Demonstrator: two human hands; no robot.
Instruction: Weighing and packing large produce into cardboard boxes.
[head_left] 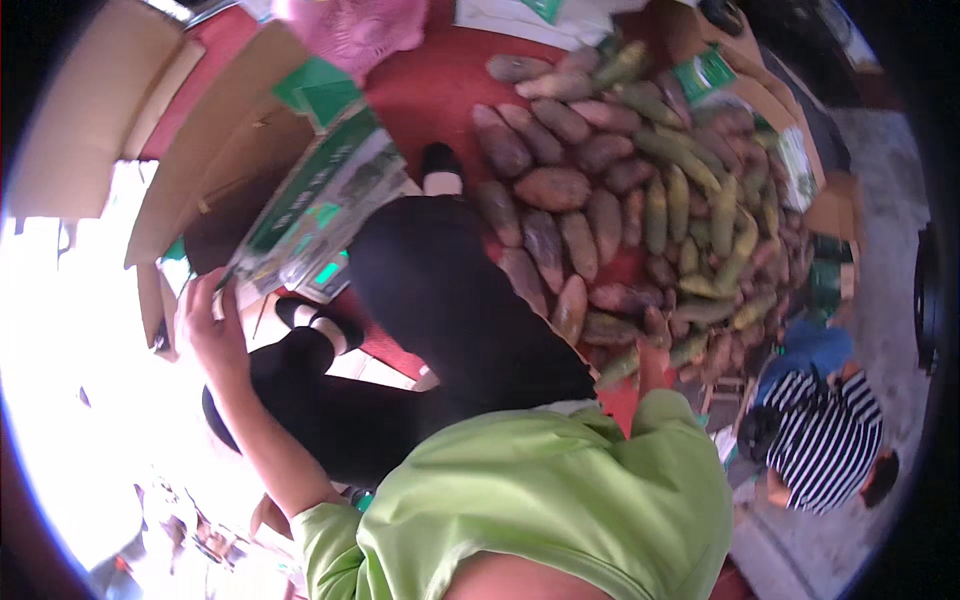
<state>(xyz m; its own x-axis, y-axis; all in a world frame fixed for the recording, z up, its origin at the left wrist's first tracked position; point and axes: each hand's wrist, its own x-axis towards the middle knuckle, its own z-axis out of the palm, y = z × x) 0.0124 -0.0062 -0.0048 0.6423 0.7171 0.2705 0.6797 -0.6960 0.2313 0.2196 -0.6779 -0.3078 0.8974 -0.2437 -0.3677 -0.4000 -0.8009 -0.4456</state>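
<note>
My left hand (212,318) is closed on the upper edge of a cardboard box flap (320,190) with a green printed band. The open brown box (230,140) stands to my left, in front of my knees. On the right, my right hand (655,358) reaches down into a large pile of long produce (555,187), some pieces purple-brown, others green (678,200). Its fingers are small and blurred against the pieces, so its grip does not show. Beside the box flap, a scale (322,275) has a lit green display.
A pink plastic basket (350,30) sits beyond the box on a red floor covering (430,90). More cardboard (90,110) stands at the far left. Green packets (705,72) lie behind the pile. A person in a striped top (825,440) is close on the right.
</note>
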